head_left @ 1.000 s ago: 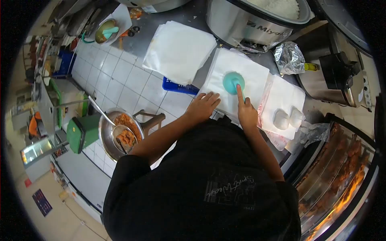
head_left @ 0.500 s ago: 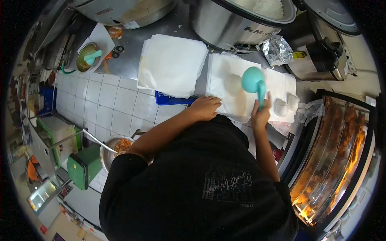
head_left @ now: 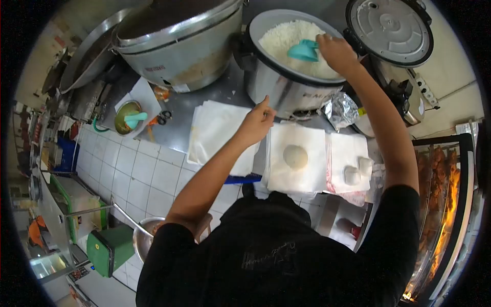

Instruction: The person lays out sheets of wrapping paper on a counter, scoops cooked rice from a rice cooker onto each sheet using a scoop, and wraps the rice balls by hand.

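Observation:
Inside the open rice cooker, my right hand grips the handle of a teal scoop, whose bowl rests against the white rice. My left hand hovers in front of the cooker near a stack of white paper sheets. Its index finger is extended, the others are partly bent, and nothing shows in it. On a second paper stack lies a round, pale beige mound that I cannot make out clearly. Two small white bundles sit on paper to its right.
A large metal pot stands at the back left. Crumpled foil lies beside the cooker. At far left is a bowl with another teal ladle. Flames burn in the glass-fronted grill at right. A green bin stands on the floor.
My right hand has carried the teal scoop from above the paper up into the rice cooker. My left hand has lifted off the paper's edge and moved forward. The view has shifted toward the cooker.

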`<action>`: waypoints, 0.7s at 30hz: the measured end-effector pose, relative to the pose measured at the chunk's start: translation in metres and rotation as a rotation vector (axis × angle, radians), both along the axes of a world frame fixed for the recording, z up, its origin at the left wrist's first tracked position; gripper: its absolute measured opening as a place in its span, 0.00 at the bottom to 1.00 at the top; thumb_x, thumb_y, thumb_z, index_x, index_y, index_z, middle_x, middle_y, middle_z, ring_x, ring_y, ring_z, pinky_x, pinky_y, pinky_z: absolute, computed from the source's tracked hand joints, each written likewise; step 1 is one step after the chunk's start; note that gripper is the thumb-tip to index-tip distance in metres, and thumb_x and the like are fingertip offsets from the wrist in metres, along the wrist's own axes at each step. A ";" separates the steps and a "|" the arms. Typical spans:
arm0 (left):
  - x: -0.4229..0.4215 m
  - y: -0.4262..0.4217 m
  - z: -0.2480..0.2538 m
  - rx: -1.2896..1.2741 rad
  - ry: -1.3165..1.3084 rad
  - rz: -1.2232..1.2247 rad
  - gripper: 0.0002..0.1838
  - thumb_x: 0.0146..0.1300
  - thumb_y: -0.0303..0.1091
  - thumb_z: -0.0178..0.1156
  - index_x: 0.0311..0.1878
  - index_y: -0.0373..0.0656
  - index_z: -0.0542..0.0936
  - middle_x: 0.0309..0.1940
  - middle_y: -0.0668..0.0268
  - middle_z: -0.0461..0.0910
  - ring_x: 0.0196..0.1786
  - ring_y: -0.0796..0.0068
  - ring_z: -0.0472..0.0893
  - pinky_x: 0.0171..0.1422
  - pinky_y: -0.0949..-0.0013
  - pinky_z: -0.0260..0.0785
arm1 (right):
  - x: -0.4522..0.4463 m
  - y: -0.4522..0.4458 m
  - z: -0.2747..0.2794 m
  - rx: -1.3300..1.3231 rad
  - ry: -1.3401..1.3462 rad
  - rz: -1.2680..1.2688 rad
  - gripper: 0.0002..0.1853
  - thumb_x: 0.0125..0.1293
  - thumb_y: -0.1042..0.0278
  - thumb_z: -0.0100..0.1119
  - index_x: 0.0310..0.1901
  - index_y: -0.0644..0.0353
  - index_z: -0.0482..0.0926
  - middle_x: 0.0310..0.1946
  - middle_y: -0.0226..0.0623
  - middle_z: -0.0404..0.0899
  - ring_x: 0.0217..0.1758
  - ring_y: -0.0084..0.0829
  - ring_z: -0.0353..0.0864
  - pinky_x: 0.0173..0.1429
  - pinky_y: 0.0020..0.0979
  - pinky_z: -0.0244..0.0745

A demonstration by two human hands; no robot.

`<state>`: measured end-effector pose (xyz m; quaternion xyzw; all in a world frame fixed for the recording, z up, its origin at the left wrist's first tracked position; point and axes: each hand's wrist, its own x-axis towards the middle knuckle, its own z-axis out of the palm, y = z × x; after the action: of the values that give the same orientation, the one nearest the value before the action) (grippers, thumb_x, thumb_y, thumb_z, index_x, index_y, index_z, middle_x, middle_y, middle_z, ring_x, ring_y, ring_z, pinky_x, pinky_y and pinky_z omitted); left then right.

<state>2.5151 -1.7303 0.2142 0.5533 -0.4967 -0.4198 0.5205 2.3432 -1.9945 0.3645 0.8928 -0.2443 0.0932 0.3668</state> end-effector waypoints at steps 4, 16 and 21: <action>-0.011 -0.039 0.007 -0.018 -0.084 0.016 0.33 0.75 0.30 0.48 0.78 0.33 0.48 0.52 0.56 0.78 0.34 0.70 0.83 0.44 0.69 0.77 | 0.063 -0.082 -0.010 -0.172 0.189 -0.145 0.07 0.65 0.69 0.59 0.43 0.56 0.82 0.40 0.34 0.86 0.41 0.35 0.88 0.44 0.38 0.82; -0.016 -0.047 0.019 -0.023 0.061 -0.086 0.26 0.79 0.26 0.38 0.76 0.30 0.49 0.52 0.59 0.78 0.34 0.77 0.79 0.42 0.74 0.74 | 0.092 -0.023 0.004 0.403 0.599 -0.272 0.12 0.67 0.68 0.56 0.48 0.59 0.86 0.49 0.44 0.85 0.52 0.45 0.86 0.55 0.45 0.83; -0.016 -0.060 0.008 0.064 0.103 -0.120 0.25 0.79 0.27 0.39 0.73 0.26 0.49 0.51 0.57 0.78 0.32 0.76 0.79 0.41 0.73 0.76 | 0.075 0.010 0.020 0.497 0.573 -0.152 0.12 0.65 0.68 0.57 0.45 0.63 0.85 0.47 0.48 0.85 0.53 0.46 0.86 0.54 0.45 0.83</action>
<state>2.4987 -1.7906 0.2220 0.5168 -0.4878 -0.4937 0.5012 2.4185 -1.9845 0.3847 0.9236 -0.2127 -0.2496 0.1983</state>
